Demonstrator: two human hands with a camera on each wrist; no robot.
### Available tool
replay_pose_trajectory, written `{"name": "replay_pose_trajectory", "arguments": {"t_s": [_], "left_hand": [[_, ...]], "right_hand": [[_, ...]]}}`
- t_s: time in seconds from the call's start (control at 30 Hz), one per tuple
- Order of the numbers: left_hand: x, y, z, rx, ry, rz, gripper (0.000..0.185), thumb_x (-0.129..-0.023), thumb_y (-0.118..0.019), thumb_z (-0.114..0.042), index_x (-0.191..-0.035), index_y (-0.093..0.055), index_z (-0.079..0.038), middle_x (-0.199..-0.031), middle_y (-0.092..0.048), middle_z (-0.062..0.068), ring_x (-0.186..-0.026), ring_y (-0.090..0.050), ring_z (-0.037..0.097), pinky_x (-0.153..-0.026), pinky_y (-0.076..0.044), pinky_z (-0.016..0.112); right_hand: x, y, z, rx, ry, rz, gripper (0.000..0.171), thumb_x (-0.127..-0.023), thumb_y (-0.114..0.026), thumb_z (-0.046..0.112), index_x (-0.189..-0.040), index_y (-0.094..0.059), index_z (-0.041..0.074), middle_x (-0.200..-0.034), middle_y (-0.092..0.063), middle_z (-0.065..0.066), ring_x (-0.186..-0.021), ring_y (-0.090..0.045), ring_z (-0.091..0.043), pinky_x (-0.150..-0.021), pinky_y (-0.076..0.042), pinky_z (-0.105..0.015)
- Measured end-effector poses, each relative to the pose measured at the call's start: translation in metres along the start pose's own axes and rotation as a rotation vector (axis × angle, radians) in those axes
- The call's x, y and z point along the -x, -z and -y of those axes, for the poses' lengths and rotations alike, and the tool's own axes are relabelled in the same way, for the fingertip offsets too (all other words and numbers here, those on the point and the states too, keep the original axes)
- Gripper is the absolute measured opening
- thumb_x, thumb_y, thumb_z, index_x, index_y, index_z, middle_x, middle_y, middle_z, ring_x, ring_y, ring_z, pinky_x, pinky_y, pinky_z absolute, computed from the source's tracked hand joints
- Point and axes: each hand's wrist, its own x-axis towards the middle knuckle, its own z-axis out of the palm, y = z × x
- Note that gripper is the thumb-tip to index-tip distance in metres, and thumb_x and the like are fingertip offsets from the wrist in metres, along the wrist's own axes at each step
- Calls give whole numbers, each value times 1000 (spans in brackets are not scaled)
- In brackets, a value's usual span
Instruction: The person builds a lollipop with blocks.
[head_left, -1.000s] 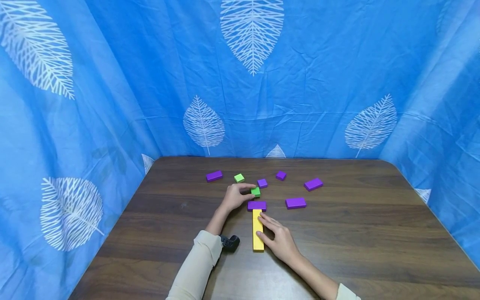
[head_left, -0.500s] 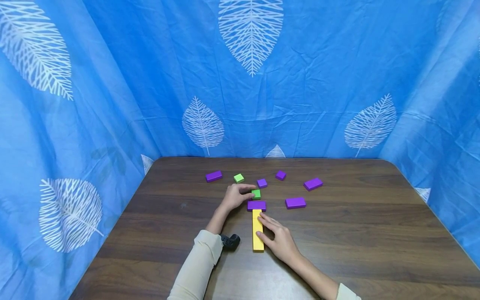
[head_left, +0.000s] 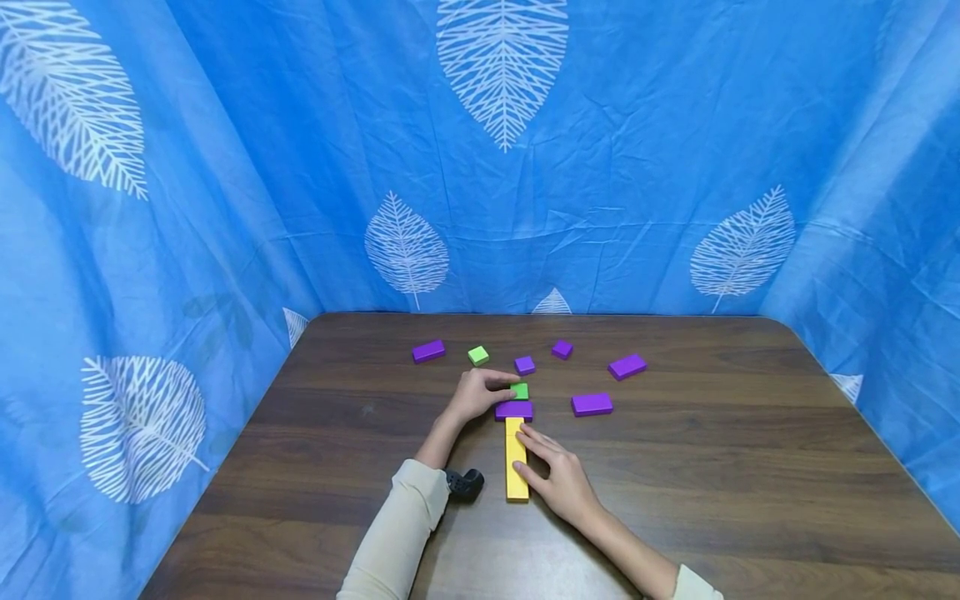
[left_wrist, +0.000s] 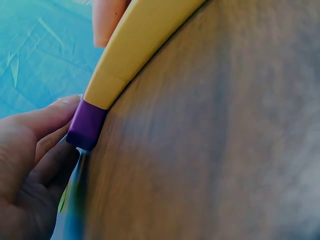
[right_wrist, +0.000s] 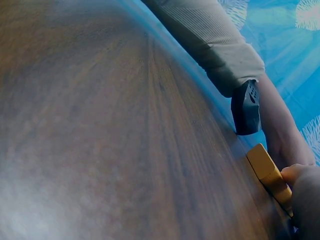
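Observation:
My left hand [head_left: 476, 395] pinches a small green block [head_left: 521, 391] between thumb and fingers. The green block sits just behind a purple block [head_left: 514, 412], which lies crosswise at the far end of a yellow bar [head_left: 517, 471]. A seam crosses the bar near that end. My right hand [head_left: 561, 482] rests its fingertips on the bar's right side and top, fingers spread. In the left wrist view the purple block [left_wrist: 87, 125] meets the yellow bar [left_wrist: 125, 55] end to end, and my left hand [left_wrist: 25, 165] hides the green block. The right wrist view shows the bar's near end [right_wrist: 262, 162].
Behind lie a light green block [head_left: 478, 357], two small purple blocks [head_left: 524, 365] and a long purple block [head_left: 428, 351]. Two more long purple blocks, one nearer [head_left: 592, 405] and one farther [head_left: 627, 367], lie to the right. A blue leaf-patterned curtain [head_left: 600, 167] surrounds the wooden table [head_left: 750, 467].
My left hand has slid the green block nearer and slightly right, up toward the crosswise purple block. The right hand has stayed on the yellow bar.

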Motion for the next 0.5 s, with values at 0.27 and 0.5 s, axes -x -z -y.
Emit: {"name": "replay_pose_trajectory", "arguments": {"t_s": [0.27,0.5], "left_hand": [[1,-1,0,-2,-1,12,27,-81,-67,-25,-107,-68,-20,-105,-66,-4,-101,-59,10,-85,-48,26],[3,0,-3,-7,-8,14,27,-80,-67,-25,-107,-68,-19,-104,-66,-3,-100,-60,11,-86,-47,26]], "right_hand": [[-1,1,1,4,-3,1,43,-81,-66,28,-119,-59,9,-127,-53,-2,-116,-50,-21,-95,-42,-38],[0,1,1,3,-11,8,43,-81,-67,28,-119,-59,9,-128,-52,-2,-116,-50,-22,-95,-41,-38]]}}
